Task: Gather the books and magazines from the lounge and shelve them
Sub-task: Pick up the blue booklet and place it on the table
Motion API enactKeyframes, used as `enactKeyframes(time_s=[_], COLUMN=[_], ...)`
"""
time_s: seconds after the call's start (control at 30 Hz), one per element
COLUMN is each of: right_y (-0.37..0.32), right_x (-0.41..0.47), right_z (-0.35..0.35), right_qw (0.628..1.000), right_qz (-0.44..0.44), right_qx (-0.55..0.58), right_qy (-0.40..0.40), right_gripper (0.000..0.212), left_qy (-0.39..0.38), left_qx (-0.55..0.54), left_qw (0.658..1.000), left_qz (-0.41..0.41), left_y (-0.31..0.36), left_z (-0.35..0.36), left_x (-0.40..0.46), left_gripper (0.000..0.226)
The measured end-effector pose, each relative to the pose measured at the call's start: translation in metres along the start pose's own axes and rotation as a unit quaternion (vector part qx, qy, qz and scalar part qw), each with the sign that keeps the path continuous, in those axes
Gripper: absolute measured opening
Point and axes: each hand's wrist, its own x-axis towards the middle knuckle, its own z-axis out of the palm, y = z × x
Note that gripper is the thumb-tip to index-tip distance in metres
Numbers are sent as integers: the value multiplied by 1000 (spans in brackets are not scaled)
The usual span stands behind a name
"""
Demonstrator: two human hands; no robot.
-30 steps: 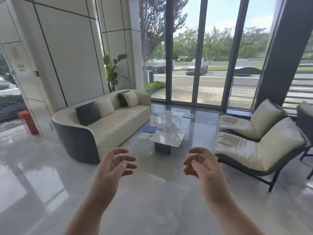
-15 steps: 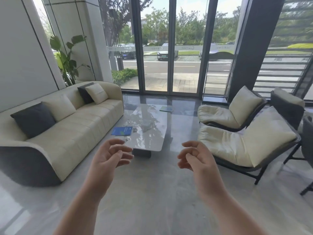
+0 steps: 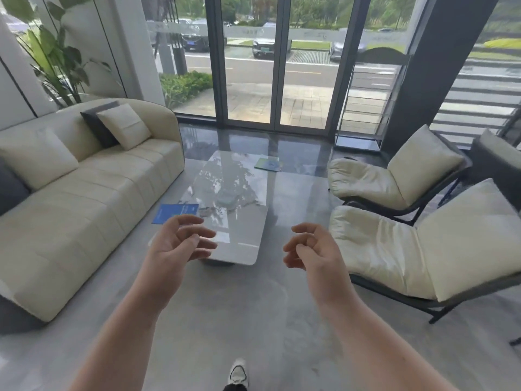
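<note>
A blue book [image 3: 174, 212] lies flat on the near left corner of the glossy low table [image 3: 239, 221]. A green-blue magazine [image 3: 268, 163] lies at the table's far right corner. My left hand [image 3: 177, 244] hovers in the air in front of the table's near left edge, just below the blue book in the view, fingers curled apart and holding nothing. My right hand [image 3: 313, 249] is raised near the table's right near corner, also empty with loose fingers. Neither hand touches the table or a book.
A cream sofa [image 3: 84, 204] with cushions runs along the left. Two cream lounge chairs [image 3: 394, 244] on dark frames stand to the right. A tall plant [image 3: 53, 55] stands behind the sofa, glass doors [image 3: 270, 63] at the back. My shoe [image 3: 238, 373] shows on the grey floor.
I have walked closer to the table; sofa, chairs and books loom larger. Both hands stay raised and empty in much the same pose.
</note>
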Motion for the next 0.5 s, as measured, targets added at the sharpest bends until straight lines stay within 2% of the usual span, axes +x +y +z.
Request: enactKeyframes(time_s=[0.27,0.5], right_y=[16,28], right_x=[223,387], right_z=[-7,-48], right_qw=[997,993], right_qz=[9,21], right_qx=[-10,5], right_qy=[75,118], right_gripper=[38,35], left_qy=[-80,-116], left_qx=[22,17], left_qw=[995,992], left_qz=[-48,-55], left_y=[-46,-64], left_z=[56,157], left_x=[246,416], left_gripper=[34,31])
